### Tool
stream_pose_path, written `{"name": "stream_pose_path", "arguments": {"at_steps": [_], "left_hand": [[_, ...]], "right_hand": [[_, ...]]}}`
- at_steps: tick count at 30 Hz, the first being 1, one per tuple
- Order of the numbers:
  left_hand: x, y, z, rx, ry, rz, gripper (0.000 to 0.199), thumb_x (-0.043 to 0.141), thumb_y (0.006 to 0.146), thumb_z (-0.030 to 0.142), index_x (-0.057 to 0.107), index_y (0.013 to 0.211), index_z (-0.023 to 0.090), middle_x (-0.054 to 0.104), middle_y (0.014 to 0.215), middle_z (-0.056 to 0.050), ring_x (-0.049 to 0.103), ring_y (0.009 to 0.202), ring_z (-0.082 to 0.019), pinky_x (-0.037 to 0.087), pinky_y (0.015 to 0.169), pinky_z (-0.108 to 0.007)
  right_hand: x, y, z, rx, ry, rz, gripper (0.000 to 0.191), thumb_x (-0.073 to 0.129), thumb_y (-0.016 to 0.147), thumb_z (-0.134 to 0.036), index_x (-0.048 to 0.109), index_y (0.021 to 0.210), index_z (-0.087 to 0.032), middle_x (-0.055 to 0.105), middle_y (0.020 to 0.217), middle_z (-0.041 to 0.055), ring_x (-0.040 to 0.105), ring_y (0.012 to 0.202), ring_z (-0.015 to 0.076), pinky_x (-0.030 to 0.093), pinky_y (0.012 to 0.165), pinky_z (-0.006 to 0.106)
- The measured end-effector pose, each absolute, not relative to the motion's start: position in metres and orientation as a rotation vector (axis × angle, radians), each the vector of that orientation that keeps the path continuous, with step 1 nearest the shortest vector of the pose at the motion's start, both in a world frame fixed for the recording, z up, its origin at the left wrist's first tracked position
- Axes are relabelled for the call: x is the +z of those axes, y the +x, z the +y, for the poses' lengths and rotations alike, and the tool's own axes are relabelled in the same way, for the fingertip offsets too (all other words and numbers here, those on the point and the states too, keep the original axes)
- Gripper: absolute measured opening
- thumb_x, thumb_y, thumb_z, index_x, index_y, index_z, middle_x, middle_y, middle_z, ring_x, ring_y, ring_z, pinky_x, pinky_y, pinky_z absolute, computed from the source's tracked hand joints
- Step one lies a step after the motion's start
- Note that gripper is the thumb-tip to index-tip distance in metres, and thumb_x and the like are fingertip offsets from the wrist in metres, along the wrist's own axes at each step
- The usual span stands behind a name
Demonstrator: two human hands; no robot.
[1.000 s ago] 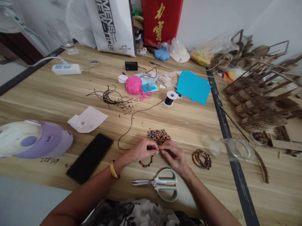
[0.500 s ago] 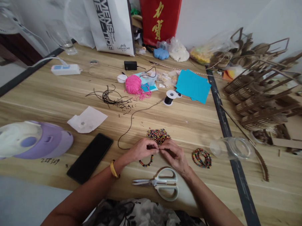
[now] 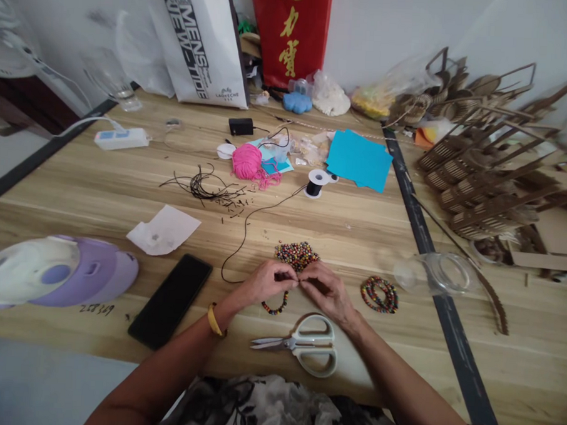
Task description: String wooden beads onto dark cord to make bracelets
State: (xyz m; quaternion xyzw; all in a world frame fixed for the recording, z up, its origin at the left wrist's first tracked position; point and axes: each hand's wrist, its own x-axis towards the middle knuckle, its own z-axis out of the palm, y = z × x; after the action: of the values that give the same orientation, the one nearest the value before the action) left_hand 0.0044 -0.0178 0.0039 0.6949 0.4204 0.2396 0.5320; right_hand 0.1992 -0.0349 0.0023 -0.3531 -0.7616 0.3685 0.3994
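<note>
Wood-grained tabletop [image 3: 96, 189], pale brown, beneath the whole working spread. White printed bag [image 3: 208, 52] upright at the back. Black phone [image 3: 170, 300] flat, beside the left forearm. Scissors [image 3: 287, 344] lying just below the hands, pale handles to the right, blades pointing left. Left hand [image 3: 267, 281]: thumb and forefinger pinched together. Right hand [image 3: 327, 293]: same pinch, tips meeting the left's; whatever sits between them is too small for me to make out. Loose multicoloured beads [image 3: 297, 254] heaped just beyond both hands. Coiled bead loops [image 3: 379, 295] rest right of the right hand. White-ended spool [image 3: 316, 183] stands farther back. Short beaded strand [image 3: 275, 310] curves below the left hand. Thin dark cord [image 3: 246, 228] trails from spool to left wrist.
</note>
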Motion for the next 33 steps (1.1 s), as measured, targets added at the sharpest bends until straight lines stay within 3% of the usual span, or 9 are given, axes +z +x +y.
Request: {"name": "stream_pose_path", "arguments": {"at_steps": [33], "left_hand": [[0.014, 0.007, -0.015, 0.555, 1.668, 0.995, 0.013, 0.062, 0.076, 0.022, 0.070, 0.073, 0.013, 0.067, 0.067, -0.002, 0.055, 0.062, -0.012, 0.040, 0.062, -0.022]], "right_hand": [[0.005, 0.202, -0.034, 0.881, -0.865, -1.920, 0.017, 0.056, 0.091, -0.030, 0.066, 0.089, -0.017, 0.066, 0.079, 0.0074, 0.060, 0.076, 0.0178, 0.047, 0.072, 0.032]]}}
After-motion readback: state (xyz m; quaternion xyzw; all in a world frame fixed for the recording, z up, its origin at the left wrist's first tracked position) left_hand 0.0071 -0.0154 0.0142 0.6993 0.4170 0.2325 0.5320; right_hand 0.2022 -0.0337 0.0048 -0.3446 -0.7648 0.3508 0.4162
